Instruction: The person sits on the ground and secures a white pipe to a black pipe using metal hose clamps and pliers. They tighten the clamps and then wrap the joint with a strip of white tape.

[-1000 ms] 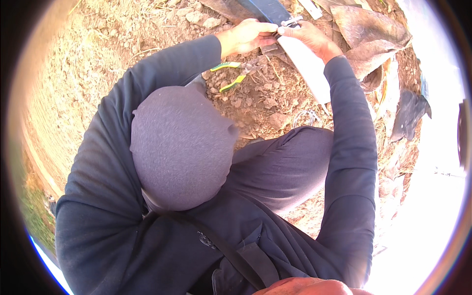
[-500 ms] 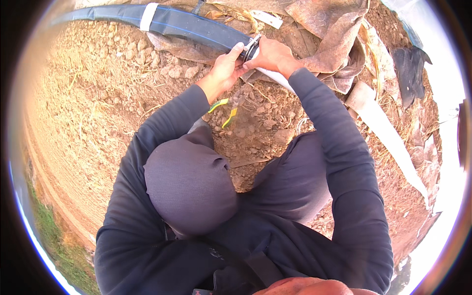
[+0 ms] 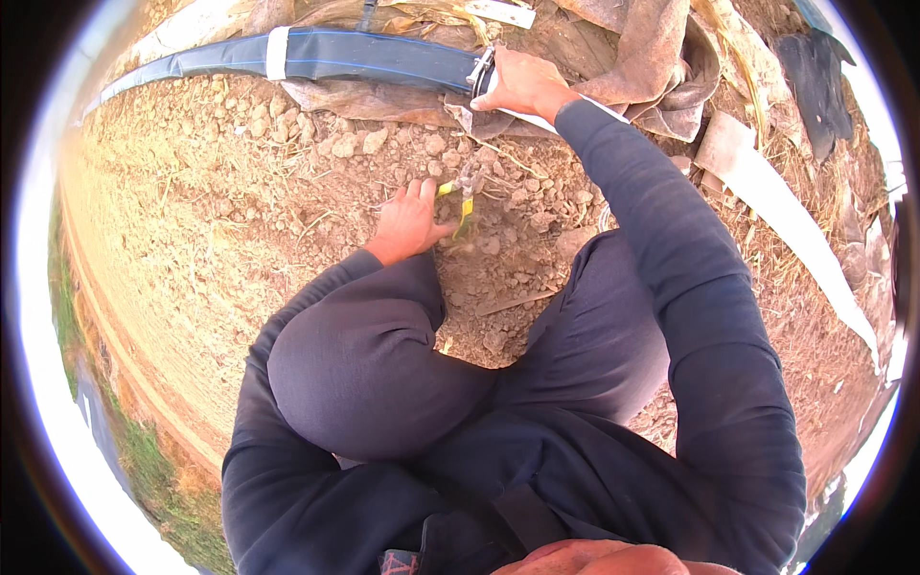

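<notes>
A flat dark hose (image 3: 383, 57) with thin blue lines runs across the upper left, and a metal hose clamp (image 3: 482, 73) circles its end. My right hand (image 3: 523, 80) is closed around this clamped end; its palm side is hidden. My left hand (image 3: 410, 218) is low over the soil, thumb and fingers apart, right beside pliers (image 3: 467, 204) with yellow-green handles. Its fingertips come close to the handles; whether they touch I cannot tell. The pliers lie with handles spread and jaws pointing away from me.
A white band (image 3: 277, 53) wraps the hose. Crumpled brown fabric (image 3: 652, 67) lies beyond my right hand, a pale strip (image 3: 786, 216) runs down the right, and a black plastic scrap (image 3: 813, 91) lies beyond it. Cloddy soil (image 3: 316, 172) surrounds my knees.
My left hand has let go of the hose end and come down and back toward me, to the pliers. My right hand stays on the clamped end.
</notes>
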A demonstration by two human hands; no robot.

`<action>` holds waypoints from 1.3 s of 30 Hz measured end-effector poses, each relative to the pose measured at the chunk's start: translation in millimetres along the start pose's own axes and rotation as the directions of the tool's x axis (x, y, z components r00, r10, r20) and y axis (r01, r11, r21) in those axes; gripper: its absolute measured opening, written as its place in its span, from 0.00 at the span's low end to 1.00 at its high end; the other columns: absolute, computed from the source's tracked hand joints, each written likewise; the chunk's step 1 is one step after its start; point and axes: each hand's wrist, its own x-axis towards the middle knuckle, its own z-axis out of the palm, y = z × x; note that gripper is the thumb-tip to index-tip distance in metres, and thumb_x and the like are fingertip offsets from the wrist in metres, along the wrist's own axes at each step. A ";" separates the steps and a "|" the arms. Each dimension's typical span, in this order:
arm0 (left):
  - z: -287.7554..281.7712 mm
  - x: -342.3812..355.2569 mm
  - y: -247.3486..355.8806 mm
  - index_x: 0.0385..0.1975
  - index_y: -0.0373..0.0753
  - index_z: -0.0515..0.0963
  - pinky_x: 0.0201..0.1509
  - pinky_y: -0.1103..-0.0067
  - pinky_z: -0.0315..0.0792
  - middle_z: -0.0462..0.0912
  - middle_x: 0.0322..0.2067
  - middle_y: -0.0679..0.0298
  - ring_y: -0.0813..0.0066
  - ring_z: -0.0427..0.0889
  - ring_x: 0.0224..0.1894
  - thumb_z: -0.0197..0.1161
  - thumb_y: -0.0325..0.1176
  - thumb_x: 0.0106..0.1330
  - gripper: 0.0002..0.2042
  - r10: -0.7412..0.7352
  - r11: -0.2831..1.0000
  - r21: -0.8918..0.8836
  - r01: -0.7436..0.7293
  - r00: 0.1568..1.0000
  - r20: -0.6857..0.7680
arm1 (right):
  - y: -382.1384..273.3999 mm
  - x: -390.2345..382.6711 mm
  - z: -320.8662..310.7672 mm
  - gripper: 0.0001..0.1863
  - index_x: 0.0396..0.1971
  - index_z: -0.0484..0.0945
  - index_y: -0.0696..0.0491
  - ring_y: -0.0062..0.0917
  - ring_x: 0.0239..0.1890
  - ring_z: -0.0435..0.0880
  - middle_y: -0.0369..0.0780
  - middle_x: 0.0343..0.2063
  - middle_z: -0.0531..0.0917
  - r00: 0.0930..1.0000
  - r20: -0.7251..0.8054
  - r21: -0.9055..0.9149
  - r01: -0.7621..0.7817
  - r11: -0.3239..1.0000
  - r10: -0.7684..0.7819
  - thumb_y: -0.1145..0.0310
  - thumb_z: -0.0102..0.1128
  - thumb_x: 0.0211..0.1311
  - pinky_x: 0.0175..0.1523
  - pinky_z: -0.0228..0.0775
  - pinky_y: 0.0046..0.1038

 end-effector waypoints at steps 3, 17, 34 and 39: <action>8.4 0.5 14.0 0.55 0.33 0.73 0.52 0.58 0.80 0.79 0.47 0.50 0.47 0.83 0.51 0.79 0.58 0.53 0.40 0.021 0.999 0.028 -0.020 0.999 -0.039 | -0.8 1.4 -0.6 0.48 0.60 0.75 0.60 0.45 0.56 0.87 0.52 0.52 0.87 1.000 0.011 -0.038 -0.013 0.999 0.013 0.38 0.78 0.48 0.61 0.78 0.43; 14.6 10.8 22.0 0.30 0.37 0.77 0.39 0.62 0.78 0.82 0.29 0.53 0.58 0.85 0.31 0.74 0.46 0.63 0.19 0.002 0.847 -0.531 0.014 1.000 0.030 | 33.7 6.9 -63.5 0.27 0.57 0.82 0.59 0.28 0.45 0.88 0.45 0.48 0.88 0.916 -0.400 0.585 0.240 0.775 0.018 0.58 0.69 0.64 0.50 0.81 0.31; -243.0 25.1 75.1 0.51 0.37 0.75 0.49 0.63 0.79 0.79 0.48 0.52 0.49 0.82 0.47 0.71 0.30 0.59 0.20 0.271 0.898 0.388 -0.206 0.955 -0.119 | -168.0 -47.5 21.1 0.25 0.45 0.79 0.56 0.22 0.38 0.81 0.35 0.35 0.82 0.985 -0.040 0.572 0.159 -0.805 0.166 0.46 0.66 0.71 0.44 0.73 0.28; -219.4 39.1 72.4 0.68 0.37 0.68 0.52 0.53 0.77 0.84 0.48 0.44 0.35 0.83 0.46 0.66 0.35 0.63 0.31 -0.126 0.948 0.297 0.116 0.992 0.012 | -157.1 -46.9 25.1 0.21 0.37 0.81 0.53 0.25 0.32 0.80 0.36 0.28 0.82 0.970 0.115 0.639 0.093 -0.764 0.214 0.47 0.63 0.72 0.42 0.72 0.32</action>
